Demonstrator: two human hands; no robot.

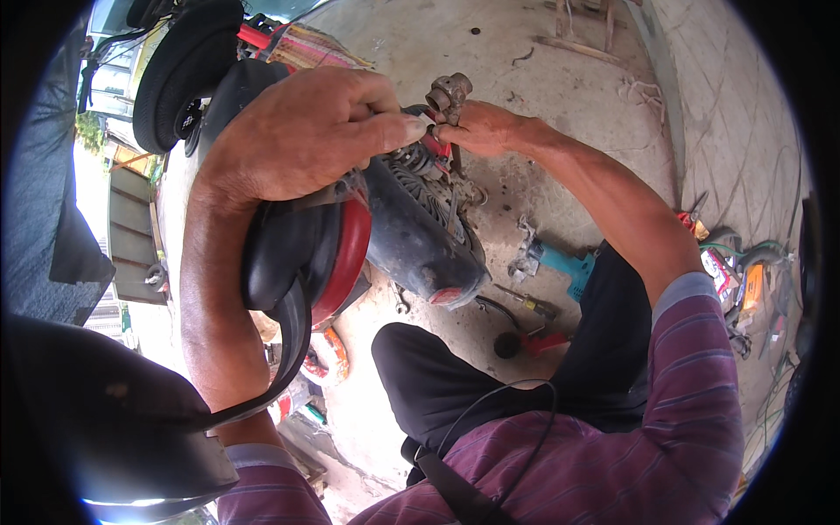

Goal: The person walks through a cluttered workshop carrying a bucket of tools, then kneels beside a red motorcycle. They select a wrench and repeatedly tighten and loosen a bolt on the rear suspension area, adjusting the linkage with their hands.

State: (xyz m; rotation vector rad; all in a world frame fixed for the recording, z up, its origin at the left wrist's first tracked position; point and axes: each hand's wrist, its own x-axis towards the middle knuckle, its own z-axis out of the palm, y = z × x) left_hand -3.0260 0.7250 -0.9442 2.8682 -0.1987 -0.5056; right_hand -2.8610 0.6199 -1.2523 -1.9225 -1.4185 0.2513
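Observation:
My left hand (306, 131) is closed over the motorcycle's dark body, thumb and forefinger pinched at a small pale piece I cannot make out. Facing it, my right hand (483, 129) is closed at a rusty metal part with round ends (449, 94), which sticks up beside its fingers. Between and below the fingertips lie a red part (435, 144) and a coiled spring (413, 159) of the motorcycle. A dark, dusty rear fender (420, 241) with a red lens slants toward me. The black-and-red seat or cover (346, 254) is under my left wrist.
On the concrete floor lie a teal power tool (564, 267), a screwdriver (532, 302), a wrench (401, 300) and a red-handled tool (544, 343). A black tyre (185, 74) stands far left. Cables and coloured packages (752, 284) are at the right. A wooden stool (586, 39) stands far right.

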